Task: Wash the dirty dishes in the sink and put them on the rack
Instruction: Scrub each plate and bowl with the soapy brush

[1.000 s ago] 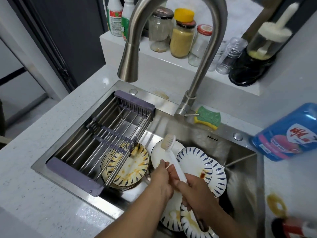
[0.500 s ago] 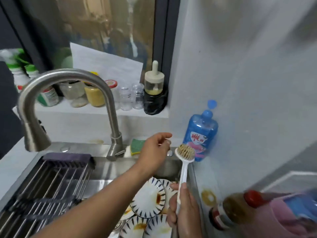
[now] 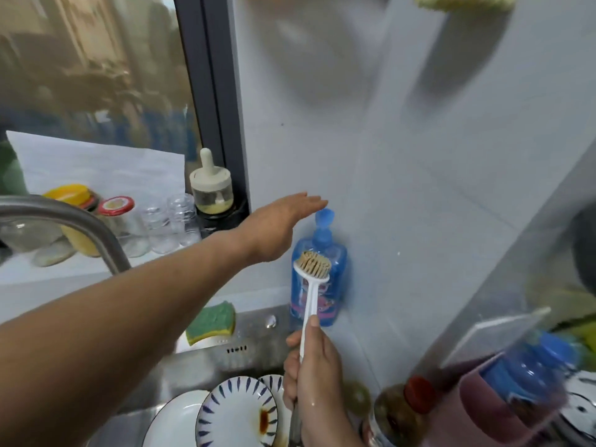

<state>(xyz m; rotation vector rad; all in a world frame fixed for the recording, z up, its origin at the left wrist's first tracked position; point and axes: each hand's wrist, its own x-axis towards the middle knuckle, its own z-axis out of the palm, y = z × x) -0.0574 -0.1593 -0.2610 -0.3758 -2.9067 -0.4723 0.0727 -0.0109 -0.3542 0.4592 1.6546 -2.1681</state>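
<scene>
The left hand (image 3: pixel 277 230) reaches into the middle of the frame with its grip apart: the fingers are straight and flat, palm down, just above the pump cap of the blue soap bottle (image 3: pixel 335 295). Whether the fingertips touch the cap I cannot tell. The right hand (image 3: pixel 314 366), lower centre, has its grip clamped round the white handle of the dish brush (image 3: pixel 311 272). The brush is upright, its tan bristle head in front of the bottle. The dirty plates (image 3: pixel 238 414) lie in the sink (image 3: pixel 245 362) at the bottom edge, one smeared brown. A green sponge (image 3: pixel 211 321) sits on the sink's rim.
</scene>
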